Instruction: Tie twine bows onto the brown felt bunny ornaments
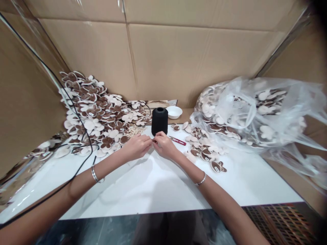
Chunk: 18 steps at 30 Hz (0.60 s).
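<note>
My left hand (138, 147) and my right hand (163, 145) meet over the white table (143, 190), fingers pinched together at the tips. Whatever they hold between them is too small to make out. Just behind the fingers stands a black cone of thread (159, 123). Red-handled thread snips (178, 140) lie to the right of my right hand. Beyond my left hand is a small heap of cream strings (135, 130). Several brown and white fabric pieces with tied bows (218, 166) are scattered right of the snips.
A large pile of brown and white flower-like fabric pieces (93, 109) fills the back left. At the back right sits a clear plastic bag (237, 109) of similar pieces. A white bowl (174, 112) is behind the cone. Cardboard walls (168, 61) enclose the table; a black cable (87, 136) crosses the left.
</note>
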### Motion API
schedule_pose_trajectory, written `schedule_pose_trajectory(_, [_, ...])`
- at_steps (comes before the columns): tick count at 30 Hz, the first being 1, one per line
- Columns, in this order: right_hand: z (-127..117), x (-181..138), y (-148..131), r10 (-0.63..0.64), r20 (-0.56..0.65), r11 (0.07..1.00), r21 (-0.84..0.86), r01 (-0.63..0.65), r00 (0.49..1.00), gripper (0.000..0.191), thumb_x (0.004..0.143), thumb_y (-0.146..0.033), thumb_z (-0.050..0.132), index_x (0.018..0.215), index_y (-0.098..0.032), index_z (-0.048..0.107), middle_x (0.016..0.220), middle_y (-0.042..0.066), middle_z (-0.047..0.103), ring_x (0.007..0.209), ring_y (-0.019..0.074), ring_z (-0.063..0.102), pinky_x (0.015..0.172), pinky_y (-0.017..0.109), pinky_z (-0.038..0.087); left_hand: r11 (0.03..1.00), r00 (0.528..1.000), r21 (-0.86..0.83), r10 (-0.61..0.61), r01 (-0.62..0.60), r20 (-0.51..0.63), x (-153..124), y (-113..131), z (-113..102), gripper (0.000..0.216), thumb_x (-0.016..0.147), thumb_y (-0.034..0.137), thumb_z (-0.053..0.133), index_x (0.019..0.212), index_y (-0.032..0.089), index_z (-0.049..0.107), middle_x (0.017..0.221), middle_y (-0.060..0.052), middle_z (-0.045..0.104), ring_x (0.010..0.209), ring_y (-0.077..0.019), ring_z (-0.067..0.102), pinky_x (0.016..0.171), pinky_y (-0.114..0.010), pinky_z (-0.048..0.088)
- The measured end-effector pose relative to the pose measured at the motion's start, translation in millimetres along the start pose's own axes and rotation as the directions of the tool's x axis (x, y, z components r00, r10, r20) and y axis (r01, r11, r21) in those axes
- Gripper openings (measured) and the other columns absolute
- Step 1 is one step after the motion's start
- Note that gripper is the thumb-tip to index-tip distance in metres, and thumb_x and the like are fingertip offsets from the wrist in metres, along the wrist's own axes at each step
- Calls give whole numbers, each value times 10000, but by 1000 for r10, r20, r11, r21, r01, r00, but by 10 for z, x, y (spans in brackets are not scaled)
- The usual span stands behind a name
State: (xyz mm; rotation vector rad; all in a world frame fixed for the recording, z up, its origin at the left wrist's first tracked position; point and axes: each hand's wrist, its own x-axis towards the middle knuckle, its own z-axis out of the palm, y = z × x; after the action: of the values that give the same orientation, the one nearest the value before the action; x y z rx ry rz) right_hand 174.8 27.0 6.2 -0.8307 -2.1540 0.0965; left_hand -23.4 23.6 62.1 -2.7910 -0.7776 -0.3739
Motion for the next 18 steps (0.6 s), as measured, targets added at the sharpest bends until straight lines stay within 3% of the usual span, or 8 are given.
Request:
schedule_pose_trajectory(3, [-29, -3, -31, -15, 4, 1000, -5, 15, 1000, 128, 922, -161, 498, 895, -164, 623, 832, 101, 605, 979, 246, 538, 795, 362, 515, 949, 954, -194, -275, 249, -119, -73, -15, -2, 163, 919, 322, 539, 980, 177, 581, 925, -69, 627, 874, -217, 600, 764, -329, 450])
schedule_pose_trajectory(6, [-45, -1, -52, -33, 19, 999, -18, 33, 999, 156, 939, -171, 475, 938, -165, 632, 847, 112, 620, 999, 254, 529, 821, 382, 513, 905, 912, -288, -370, 312, -174, -89, -13, 79, 216, 916, 336, 552, 1070, 186, 580, 1038, -90, 602, 991, -235, 576, 848, -353, 457])
schedule_pose_trajectory(12, [-44, -6, -45, -57, 51, 998, -28, 58, 997, 220, 960, -186, 429, 918, -175, 645, 849, 118, 623, 1014, 263, 512, 860, 421, 509, 909, 916, -318, -345, 271, -205, -14, -23, 269, 170, 952, 297, 495, 946, 192, 628, 993, -75, 619, 960, -215, 569, 865, -361, 441])
schedule_pose_trajectory(18, [-14, -17, -51, -30, -12, 1000, -11, 30, 999, 193, 948, -194, 459, 904, -163, 644, 852, 119, 632, 1009, 259, 513, 853, 399, 515, 971, 931, -144, -225, 190, -289, -30, -16, 312, 218, 978, 213, 423, 897, 178, 623, 978, -91, 655, 933, -220, 565, 828, -370, 406])
